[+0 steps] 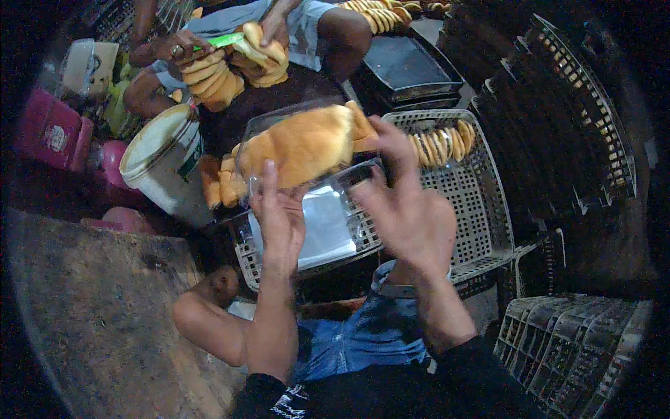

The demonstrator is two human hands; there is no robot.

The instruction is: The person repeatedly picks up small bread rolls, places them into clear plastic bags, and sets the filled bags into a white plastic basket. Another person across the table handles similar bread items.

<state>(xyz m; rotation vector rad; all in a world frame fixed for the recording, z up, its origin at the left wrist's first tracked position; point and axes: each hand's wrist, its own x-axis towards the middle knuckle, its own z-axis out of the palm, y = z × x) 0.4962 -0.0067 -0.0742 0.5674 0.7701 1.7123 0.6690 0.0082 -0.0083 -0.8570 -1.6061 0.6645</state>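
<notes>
A golden bread loaf [298, 141] in clear plastic lies before me, above a crate that holds a stack of clear plastic bags [327, 228]. My left hand [277, 214] is at the loaf's near left side, thumb raised, touching the plastic; whether it grips is unclear. My right hand [408, 209], blurred, is raised to the right of the loaf with its fingers apart and nothing seen in it. More bread rolls [230, 183] lie at the loaf's left end. Several filled bread slices [445, 144] stand in a row in the grey plastic crate [487, 209] on the right.
Across from me a person's hands [272, 26] hold bread and a green-handled tool [227, 40]. A white bucket [162, 152] stands left, near pink containers [52, 131] and a wooden board [104, 314]. Dark baking trays [411, 65] lie behind; another crate [570, 345] is at lower right.
</notes>
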